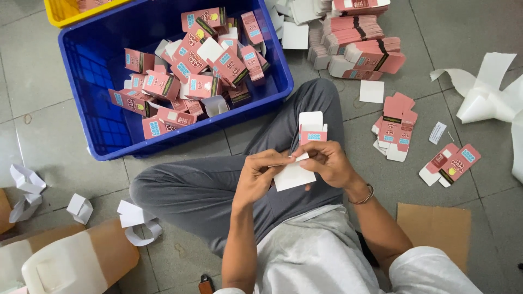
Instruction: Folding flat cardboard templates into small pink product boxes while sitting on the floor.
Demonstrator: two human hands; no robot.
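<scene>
From the head camera, your left hand (pixel 256 177) and right hand (pixel 326 161) meet at the centre of the frame, both pinched onto one small pink carton (pixel 312 129) and the white card insert (pixel 292 175) at its lower end. The carton stands upright above your fingers with its top flap open; the insert juts down and to the left, over your grey-trousered knee.

At upper left, the blue crate (pixel 92 92) holds a loose heap of finished pink cartons. Bundled flat blanks (pixel 376 54) sit at upper right, a small fan of loose blanks (pixel 393 126) lies at right of centre, and two more blanks (pixel 451 164) lie further right. Torn white paper scraps (pixel 139 220) litter the floor at lower left.

In my judgement, your grip is the risk: both hands hold by the fingertips only, so the insert could slip out or buckle if it goes in skewed, and a crooked push could crease the carton's thin walls.

Your fingers cover the carton's lower opening, so you cannot tell how far the insert is seated. The yellow bin (pixel 62 12) at top left is cut off, as is the tan and white object at bottom left, which I cannot identify.
</scene>
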